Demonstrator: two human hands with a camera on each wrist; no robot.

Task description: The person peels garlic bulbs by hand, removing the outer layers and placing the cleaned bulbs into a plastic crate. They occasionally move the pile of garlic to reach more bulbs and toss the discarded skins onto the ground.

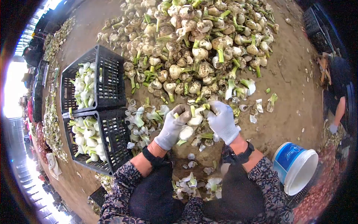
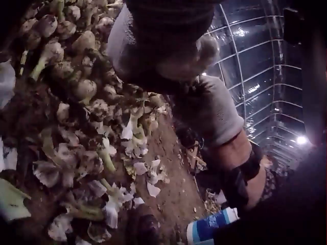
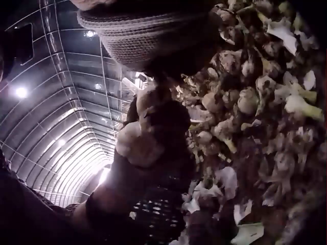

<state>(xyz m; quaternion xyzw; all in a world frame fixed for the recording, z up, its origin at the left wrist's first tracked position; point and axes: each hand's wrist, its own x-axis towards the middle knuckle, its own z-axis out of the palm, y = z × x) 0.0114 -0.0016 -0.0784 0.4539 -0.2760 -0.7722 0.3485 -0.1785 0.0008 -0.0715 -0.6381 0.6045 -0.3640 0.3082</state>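
Both hands wear pale knitted gloves and meet in front of the knees in the head view. My left hand (image 1: 172, 127) grips a garlic bulb (image 1: 195, 120) by its cut green stem. Just below it is a second, whiter bulb (image 1: 186, 133), close to the left fingers. My right hand (image 1: 223, 121) pinches a strip of garlic skin (image 1: 203, 108) beside the stem. In the right wrist view a peeled-looking bulb (image 3: 137, 145) shows at the left hand, in shadow. The left wrist view shows the right glove (image 2: 212, 109), while the held garlic is mostly hidden.
A large heap of dirty garlic (image 1: 201, 48) lies ahead on the earth floor. Two black crates (image 1: 112, 80) of white bulbs stand at left. Loose skins (image 1: 140, 123) litter the ground around the hands. A white bucket (image 1: 294, 168) tilts at right. Another person's arm (image 1: 339, 112) shows far right.
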